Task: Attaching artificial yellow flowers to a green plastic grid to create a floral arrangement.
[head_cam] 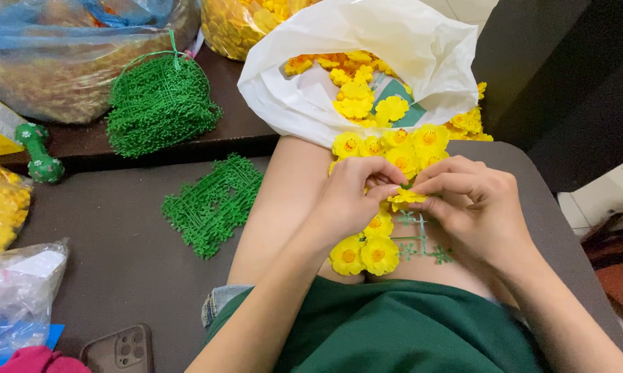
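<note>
My left hand and my right hand meet over my lap, and together they pinch one yellow fabric flower. Below them lies a green plastic stem frame with several yellow flowers fitted on its left side. A white plastic bag lies open on my knees just beyond my hands, and loose yellow flowers spill out of it toward my fingers.
A pile of green plastic stem frames lies on the dark mat to my left, and a tied bundle of them sits farther back. Clear bags of flowers stand at the back. A small green dumbbell-shaped toy and a phone lie at the left.
</note>
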